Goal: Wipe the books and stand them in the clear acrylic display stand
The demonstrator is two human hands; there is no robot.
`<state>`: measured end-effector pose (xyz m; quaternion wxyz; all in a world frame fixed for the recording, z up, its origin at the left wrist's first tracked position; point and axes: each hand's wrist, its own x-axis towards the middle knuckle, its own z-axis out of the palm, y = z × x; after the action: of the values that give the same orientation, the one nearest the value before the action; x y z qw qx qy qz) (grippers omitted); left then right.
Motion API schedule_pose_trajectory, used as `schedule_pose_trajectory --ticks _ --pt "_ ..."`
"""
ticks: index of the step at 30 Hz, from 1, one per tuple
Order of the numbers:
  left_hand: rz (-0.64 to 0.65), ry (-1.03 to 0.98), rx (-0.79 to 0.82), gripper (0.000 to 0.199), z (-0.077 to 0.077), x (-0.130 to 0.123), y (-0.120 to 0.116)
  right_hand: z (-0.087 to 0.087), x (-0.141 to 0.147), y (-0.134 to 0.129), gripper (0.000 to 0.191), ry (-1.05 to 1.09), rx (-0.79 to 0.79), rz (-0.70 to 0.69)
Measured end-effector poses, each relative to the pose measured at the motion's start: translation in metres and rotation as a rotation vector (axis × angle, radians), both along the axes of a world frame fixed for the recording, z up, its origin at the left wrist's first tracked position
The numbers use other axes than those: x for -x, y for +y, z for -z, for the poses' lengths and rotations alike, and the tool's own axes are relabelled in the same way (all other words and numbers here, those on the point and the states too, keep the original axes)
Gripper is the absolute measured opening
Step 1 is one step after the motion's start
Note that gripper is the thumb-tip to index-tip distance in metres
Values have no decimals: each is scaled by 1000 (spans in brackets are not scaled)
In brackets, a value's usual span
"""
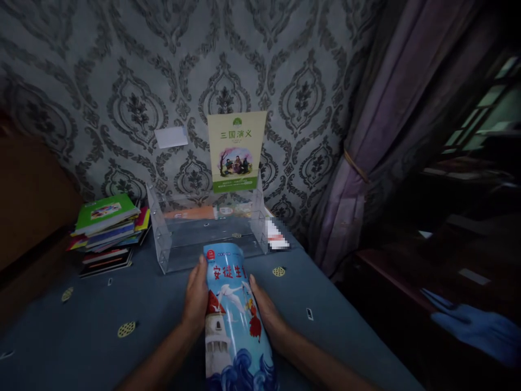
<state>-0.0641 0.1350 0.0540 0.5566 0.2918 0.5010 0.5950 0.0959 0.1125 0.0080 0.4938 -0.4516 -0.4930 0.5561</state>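
Note:
Between my two hands is a blue picture-covered book (234, 320), its glossy cover bowed into a curve. My left hand (196, 296) grips its left edge and my right hand (266, 309) its right edge; the fingers behind the book are hidden. Just beyond stands a clear acrylic book rack (160, 233) with stepped tiers. A cream and green book (236, 155) stands upright at the rack's back right, its front cover facing me.
A pile of books (108, 228) with a green one on top lies left of the rack. White printed matter (277, 233) sits behind the rack's right side. A blue patterned cloth (163, 347) covers the table. A tied purple curtain (342, 217) hangs at right, near a blue cloth item (476, 326).

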Motion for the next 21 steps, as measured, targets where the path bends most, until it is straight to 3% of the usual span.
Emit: schedule_pose_trajectory --ticks 2,4,7,9,13,16,21 --pt "-41 30 -31 56 -6 -9 1 -11 -1 -1 78 28 51 -6" --pt "-51 84 -118 60 -13 -15 0 -22 -4 -4 78 -24 -46 57" --pt "-5 213 -385 62 -27 -12 -2 -41 -10 -7 73 -154 -326 117" --pt "53 270 -554 61 -37 -6 -2 -56 -15 -7 71 -244 -535 68" --pt "138 222 -626 56 -48 0 3 -73 -20 2 80 -391 -794 21" --pt "107 149 -594 53 -39 -2 6 -62 -19 9 83 -414 -807 54" --pt "-33 192 -484 57 -10 -5 1 -24 -16 9 80 -445 -692 89"
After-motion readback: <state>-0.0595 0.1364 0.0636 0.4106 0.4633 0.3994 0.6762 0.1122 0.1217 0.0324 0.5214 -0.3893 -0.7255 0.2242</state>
